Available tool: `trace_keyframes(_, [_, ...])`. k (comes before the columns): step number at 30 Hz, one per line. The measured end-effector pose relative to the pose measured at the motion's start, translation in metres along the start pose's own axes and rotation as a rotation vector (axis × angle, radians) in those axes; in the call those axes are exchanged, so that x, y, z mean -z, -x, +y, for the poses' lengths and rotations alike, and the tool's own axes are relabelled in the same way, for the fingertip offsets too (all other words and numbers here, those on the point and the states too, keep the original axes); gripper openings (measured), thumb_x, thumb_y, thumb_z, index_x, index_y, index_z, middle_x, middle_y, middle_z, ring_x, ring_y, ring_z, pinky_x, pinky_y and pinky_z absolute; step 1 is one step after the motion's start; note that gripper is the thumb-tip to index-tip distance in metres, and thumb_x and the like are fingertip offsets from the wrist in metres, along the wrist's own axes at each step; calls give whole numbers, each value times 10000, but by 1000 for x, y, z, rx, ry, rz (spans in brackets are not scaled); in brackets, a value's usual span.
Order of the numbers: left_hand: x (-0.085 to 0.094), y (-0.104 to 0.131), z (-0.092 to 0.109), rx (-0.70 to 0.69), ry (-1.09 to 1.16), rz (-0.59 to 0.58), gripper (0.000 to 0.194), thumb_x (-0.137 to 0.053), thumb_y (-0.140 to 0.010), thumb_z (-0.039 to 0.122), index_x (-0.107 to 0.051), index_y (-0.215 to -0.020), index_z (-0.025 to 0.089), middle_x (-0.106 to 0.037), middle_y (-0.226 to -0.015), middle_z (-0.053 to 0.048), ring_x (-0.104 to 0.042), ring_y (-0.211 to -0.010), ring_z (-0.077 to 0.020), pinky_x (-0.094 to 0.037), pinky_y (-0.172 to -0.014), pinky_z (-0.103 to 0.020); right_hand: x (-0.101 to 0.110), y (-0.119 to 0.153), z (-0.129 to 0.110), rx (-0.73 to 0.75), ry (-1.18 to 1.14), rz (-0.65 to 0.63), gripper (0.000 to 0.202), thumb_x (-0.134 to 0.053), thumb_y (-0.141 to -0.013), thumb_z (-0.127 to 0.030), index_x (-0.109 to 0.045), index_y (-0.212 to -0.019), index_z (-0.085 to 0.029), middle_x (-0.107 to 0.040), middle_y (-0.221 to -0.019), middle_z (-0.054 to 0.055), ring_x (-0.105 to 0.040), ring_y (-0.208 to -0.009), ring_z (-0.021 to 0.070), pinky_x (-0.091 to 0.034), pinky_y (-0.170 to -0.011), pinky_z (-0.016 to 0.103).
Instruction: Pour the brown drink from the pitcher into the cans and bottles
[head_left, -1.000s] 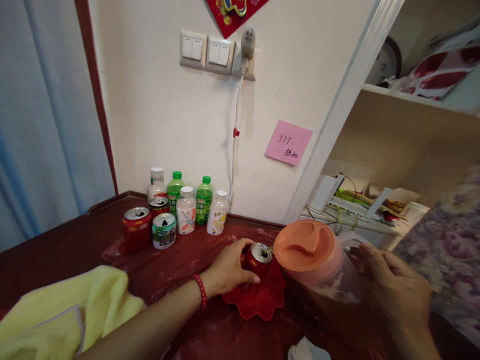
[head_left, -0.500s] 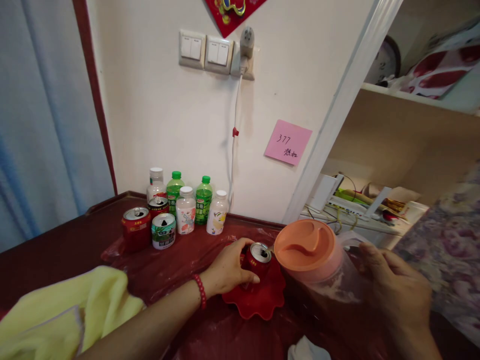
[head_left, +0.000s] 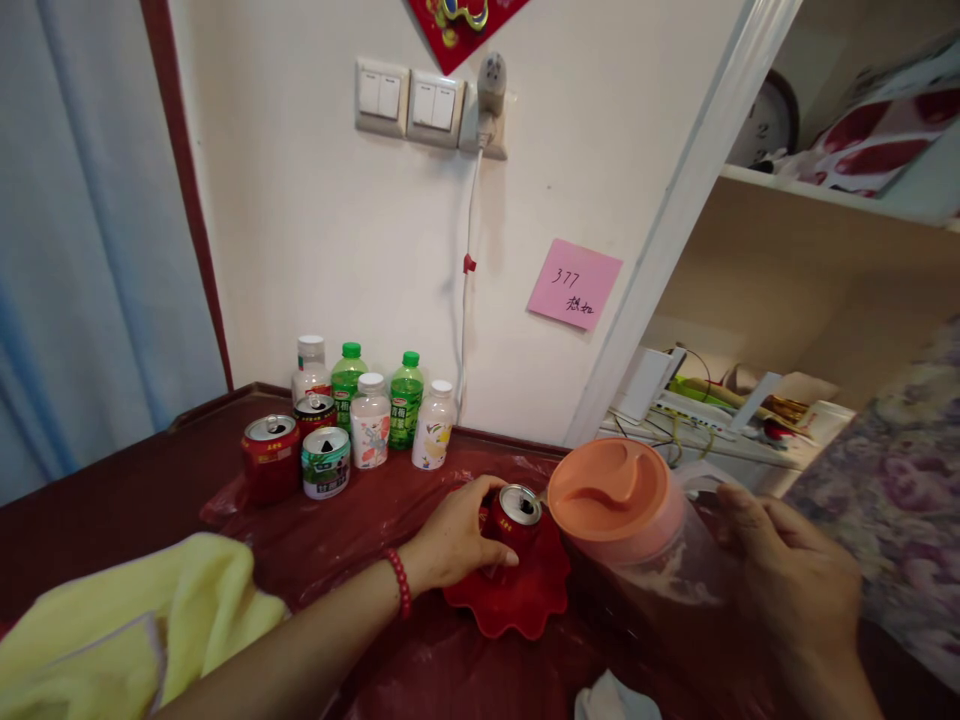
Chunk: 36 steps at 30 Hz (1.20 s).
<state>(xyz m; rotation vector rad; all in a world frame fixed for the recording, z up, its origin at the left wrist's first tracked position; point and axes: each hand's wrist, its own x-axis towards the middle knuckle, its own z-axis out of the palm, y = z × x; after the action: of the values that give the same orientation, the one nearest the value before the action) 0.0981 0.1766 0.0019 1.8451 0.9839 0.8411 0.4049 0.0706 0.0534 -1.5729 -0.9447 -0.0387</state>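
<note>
My left hand point(head_left: 457, 537) is closed around the side of an opened red drink can point(head_left: 520, 510). This can stands on a red dish with a wavy rim point(head_left: 517, 612). In my right hand point(head_left: 799, 570) is the handle of a clear plastic pitcher point(head_left: 675, 575) with an orange lid point(head_left: 611, 490). The pitcher is tilted to the left, its spout right at the can's top opening. Whether liquid is flowing is too small to tell.
Behind to the left stand another red can point(head_left: 271, 455), a green-and-white can point(head_left: 326, 465) and several bottles point(head_left: 371, 425). A yellow cloth point(head_left: 202, 600) lies at the left front, and something white point(head_left: 616, 698) at the front edge. A white cord point(head_left: 469, 300) hangs down the wall.
Almost nothing differs. Both hands, the can and the tilted pitcher keep their places; the view has shifted very slightly.
</note>
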Motion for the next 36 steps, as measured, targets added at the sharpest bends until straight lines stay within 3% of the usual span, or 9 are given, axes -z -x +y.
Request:
trace_keyframes(5, [0,0,-2,-2,-18,11,789,-988,-534,117,-672,-1247,235,-752,-1276,-79,-681,-1183,-331,-510,-1061,-462,2,-2,-2,-55,22,-6,710,-723,-710,-896,-726,-728,-186,-601,-656,7,-475,-625,178,-371,-527,290])
trace_keyframes(10, [-1,0,-2,-18,-6,13,781,-988,-530,110,-678,-1235,238,-756,-1275,-77,-685,-1186,-339,-509,-1062,-462,2,3,-13,-21,11,7,672,-704,-765,-866,-713,-739,-195,-570,-656,2,-473,-660,185,-373,-559,291])
trace_keyframes(13, [0,1,0,-14,-5,12,783,-987,-530,103,-678,-1239,227,-760,-1265,-78,-687,-1182,-338,-509,-1059,-455,1,5,-16,-68,6,-1,706,-715,-696,-898,-711,-726,-193,-581,-658,10,-492,-674,198,-384,-574,300])
trace_keyframes(17, [1,1,2,-1,-4,9,797,-991,-520,94,-679,-1241,226,-758,-1277,-76,-678,-1203,-339,-499,-1075,-449,1,7,-17,-32,22,2,662,-684,-793,-858,-699,-750,-197,-564,-670,-6,-465,-694,180,-362,-599,289])
trace_keyframes(22, [0,1,3,4,11,4,798,-986,-528,86,-670,-1249,217,-748,-1288,-85,-676,-1199,-332,-501,-1073,-447,1,6,-15,-52,-4,14,681,-716,-734,-872,-703,-726,-191,-557,-640,0,-466,-656,179,-374,-555,285])
trace_keyframes(25, [0,1,2,3,13,1,792,-992,-527,100,-668,-1238,229,-747,-1287,-80,-675,-1199,-333,-503,-1069,-448,2,3,-12,-39,26,17,648,-707,-778,-840,-714,-735,-193,-528,-612,-3,-455,-632,176,-374,-526,278])
trace_keyframes(31, [1,2,2,-6,0,0,791,-991,-535,105,-668,-1247,223,-742,-1299,-91,-672,-1197,-333,-498,-1075,-452,3,-5,-1,-63,-11,-16,689,-746,-696,-881,-706,-685,-193,-595,-640,17,-503,-632,185,-402,-505,274])
trace_keyframes(36, [1,2,3,-1,8,-2,773,-983,-533,111,-668,-1226,243,-755,-1274,-68,-681,-1192,-333,-505,-1068,-451,2,-6,3,-84,-11,-6,708,-765,-675,-883,-763,-788,-184,-637,-675,15,-515,-636,188,-406,-519,283])
